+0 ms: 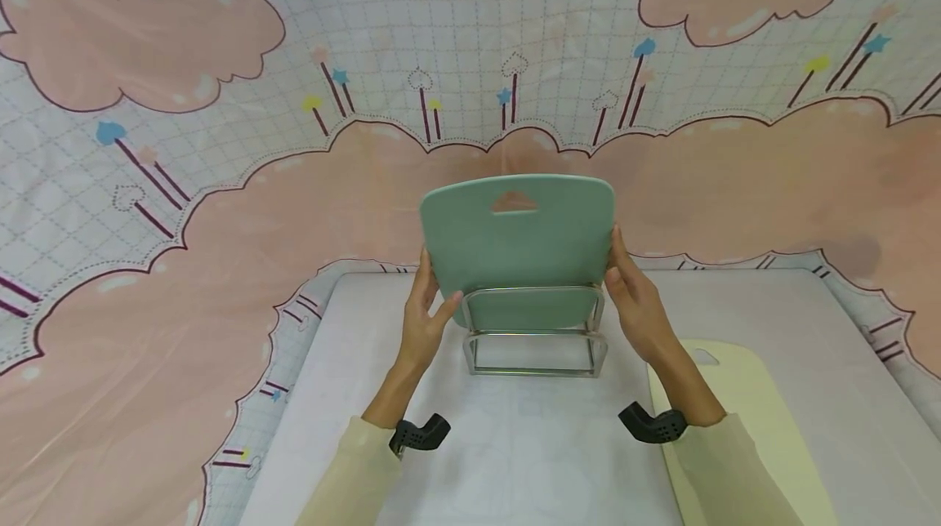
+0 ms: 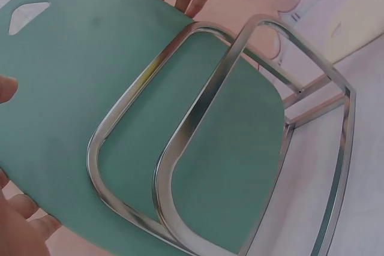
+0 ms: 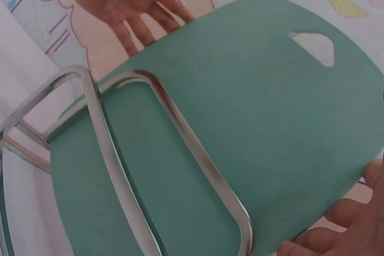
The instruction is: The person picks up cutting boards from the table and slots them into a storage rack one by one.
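A green cutting board [image 1: 518, 252] with a handle slot near its top leans upright between my two hands. My left hand [image 1: 425, 326] holds its left edge, thumb towards the front and fingers [image 2: 27, 220] reaching behind. At the opposite edge my right hand [image 1: 639, 309] grips the board, its fingers [image 3: 318, 238] along the rim. In front of the board's lower part is a silver metal rack [image 1: 535, 335] made of bent loops. Through those loops the lower green surface shows in both wrist views.
A pale yellow cutting board [image 1: 750, 403] lies flat on the white table [image 1: 515, 444] at the right, partly under my right forearm. Behind the table hangs a cloth backdrop [image 1: 353, 199] printed with clouds. Each wrist carries a black camera mount [image 1: 422, 433].
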A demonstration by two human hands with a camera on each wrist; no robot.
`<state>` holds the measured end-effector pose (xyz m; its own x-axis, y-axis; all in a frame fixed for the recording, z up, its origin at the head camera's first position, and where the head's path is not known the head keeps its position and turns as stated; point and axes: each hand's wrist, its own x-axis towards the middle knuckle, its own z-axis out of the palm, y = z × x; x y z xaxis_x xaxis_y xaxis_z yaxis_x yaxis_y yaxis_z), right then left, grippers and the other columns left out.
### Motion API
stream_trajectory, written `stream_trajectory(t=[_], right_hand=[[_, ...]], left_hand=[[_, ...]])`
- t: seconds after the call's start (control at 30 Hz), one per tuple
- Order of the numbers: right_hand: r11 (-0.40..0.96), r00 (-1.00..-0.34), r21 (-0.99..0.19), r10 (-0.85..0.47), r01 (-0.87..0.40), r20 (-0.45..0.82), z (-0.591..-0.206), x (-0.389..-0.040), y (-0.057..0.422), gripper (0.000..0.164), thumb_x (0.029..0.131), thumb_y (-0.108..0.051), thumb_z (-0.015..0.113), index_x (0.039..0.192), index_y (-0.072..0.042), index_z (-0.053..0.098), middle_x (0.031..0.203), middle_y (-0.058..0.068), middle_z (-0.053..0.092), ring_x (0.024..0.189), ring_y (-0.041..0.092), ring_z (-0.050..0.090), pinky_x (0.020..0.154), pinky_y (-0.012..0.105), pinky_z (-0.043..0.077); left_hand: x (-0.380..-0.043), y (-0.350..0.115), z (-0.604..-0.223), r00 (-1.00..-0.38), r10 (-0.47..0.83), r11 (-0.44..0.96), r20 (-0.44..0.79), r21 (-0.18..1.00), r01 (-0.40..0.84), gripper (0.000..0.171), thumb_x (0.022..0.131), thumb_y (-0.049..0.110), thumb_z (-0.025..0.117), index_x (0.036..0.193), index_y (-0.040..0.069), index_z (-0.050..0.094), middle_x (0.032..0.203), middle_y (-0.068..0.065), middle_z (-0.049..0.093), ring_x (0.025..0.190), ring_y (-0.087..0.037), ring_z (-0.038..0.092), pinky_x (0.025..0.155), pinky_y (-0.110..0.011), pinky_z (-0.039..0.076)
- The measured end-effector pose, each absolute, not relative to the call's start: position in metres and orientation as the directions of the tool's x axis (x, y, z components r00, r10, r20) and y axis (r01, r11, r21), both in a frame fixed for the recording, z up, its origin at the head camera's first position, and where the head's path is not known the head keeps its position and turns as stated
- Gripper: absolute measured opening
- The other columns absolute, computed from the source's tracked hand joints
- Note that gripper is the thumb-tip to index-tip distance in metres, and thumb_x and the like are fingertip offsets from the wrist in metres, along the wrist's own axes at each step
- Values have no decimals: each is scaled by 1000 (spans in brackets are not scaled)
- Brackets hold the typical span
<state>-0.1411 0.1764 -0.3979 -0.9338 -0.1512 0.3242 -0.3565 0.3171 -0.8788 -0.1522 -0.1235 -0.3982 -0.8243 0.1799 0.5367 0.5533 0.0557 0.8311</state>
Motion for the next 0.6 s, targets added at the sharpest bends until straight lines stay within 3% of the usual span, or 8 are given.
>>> stream_trajectory(t=[0.2,0.47,0.6], right_hand=[[339,-943,-880,-132,-332,305,-399,-138,181,60,102,-52,30,152,-34,2,158,-4,4,142,29,12,109,61,15],[318,-942,-887,-120,-335,313,-385,-131,179,63,104,-41,31,154,-16,2,158,5,1,143,29,5,110,59,12],[337,-946,-884,-110,-323,304,-378,-127,177,62,105,-39,32,153,-16,1,158,8,2,143,31,6,110,59,14]], left_hand=[[-154,-119,-396,-838,188,66,513,844,532,76,92,-8,52,151,-2,4,157,-18,7,138,-37,25,110,-56,17],[-155,-112,-395,-840,182,82,512,843,531,74,93,-8,53,149,-7,5,156,-19,7,137,-38,26,109,-56,21],[-157,-110,-395,-851,182,93,492,853,513,74,93,-6,54,149,-7,6,157,-18,6,138,-36,25,110,-54,20]])
